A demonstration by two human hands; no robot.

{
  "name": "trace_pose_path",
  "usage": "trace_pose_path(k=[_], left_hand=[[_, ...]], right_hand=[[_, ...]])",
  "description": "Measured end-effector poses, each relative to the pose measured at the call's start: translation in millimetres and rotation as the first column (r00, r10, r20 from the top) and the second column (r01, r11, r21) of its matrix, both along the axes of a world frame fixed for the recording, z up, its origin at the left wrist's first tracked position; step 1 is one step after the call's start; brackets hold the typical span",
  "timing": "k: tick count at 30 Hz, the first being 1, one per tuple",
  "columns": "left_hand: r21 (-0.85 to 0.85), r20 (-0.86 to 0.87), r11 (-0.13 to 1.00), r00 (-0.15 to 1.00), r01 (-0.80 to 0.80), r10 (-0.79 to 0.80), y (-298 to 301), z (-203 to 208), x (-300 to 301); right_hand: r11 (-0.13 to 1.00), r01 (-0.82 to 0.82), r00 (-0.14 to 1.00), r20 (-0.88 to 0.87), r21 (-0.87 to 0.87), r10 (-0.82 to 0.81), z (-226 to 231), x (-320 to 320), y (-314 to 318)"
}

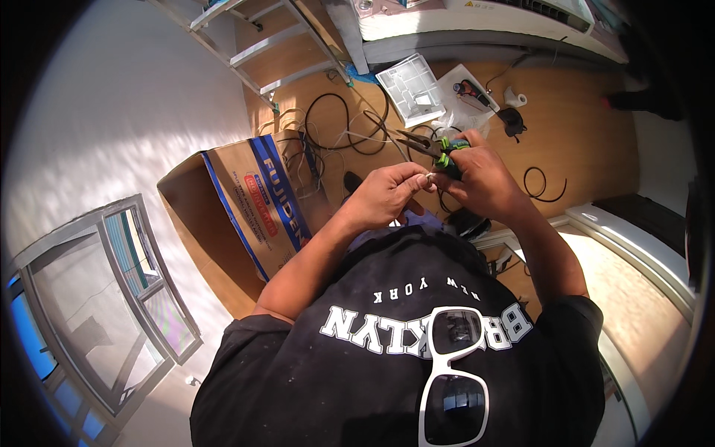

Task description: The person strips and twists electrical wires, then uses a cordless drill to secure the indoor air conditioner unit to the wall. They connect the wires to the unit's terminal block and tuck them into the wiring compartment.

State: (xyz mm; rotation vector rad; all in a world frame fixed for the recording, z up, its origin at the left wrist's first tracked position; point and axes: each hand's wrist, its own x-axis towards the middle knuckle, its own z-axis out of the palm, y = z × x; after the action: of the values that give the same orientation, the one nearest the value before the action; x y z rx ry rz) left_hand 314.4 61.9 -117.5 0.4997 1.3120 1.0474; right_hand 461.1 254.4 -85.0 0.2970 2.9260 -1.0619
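My left hand [389,195] is closed, its thumb and forefinger pinching a thin white wire end [430,176]. In my right hand [480,177] is a pair of pliers [421,144] with green and black handles. The jaws stick out to the left, slightly parted, above the pinched wire and apart from it. My right thumb and fingertips come close to the left fingertips at the wire. Where the rest of this wire runs is hard to make out among the cables behind.
Black and white cables [328,141] loop over the wooden floor. A large open cardboard box [261,205] stands left, below a stepladder [268,54]. Further off lie a white plastic panel [410,89], a red-and-black tool [471,91] and a tape roll [515,97]. White-framed sunglasses [445,365] hang at my chest.
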Motion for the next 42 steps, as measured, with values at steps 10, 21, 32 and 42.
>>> trace_pose_path(k=[10,21,32,42], left_hand=[[0.205,0.063,0.903,0.926,-0.377,0.372,2.0,-8.8,11.7],[0.296,-0.489,0.955,0.858,-0.006,0.157,12.0,2.6,9.3],[0.121,0.101,0.94,0.946,-0.318,0.307,15.2,3.9,-4.1],[0.06,0.44,0.582,0.545,-0.811,0.714,33.1,-7.3,-24.3]], right_hand=[[0.917,0.323,0.944,0.145,-0.234,-0.295,-17.0,39.6,-9.9],[0.997,0.077,0.996,-0.055,0.015,-0.076,-29.8,19.1,-7.4],[0.936,0.111,0.992,0.087,-0.333,-0.087,-35.5,-5.9,-20.6],[0.177,0.277,0.924,0.211,-0.944,-0.32,-31.7,-57.8,-69.9]])
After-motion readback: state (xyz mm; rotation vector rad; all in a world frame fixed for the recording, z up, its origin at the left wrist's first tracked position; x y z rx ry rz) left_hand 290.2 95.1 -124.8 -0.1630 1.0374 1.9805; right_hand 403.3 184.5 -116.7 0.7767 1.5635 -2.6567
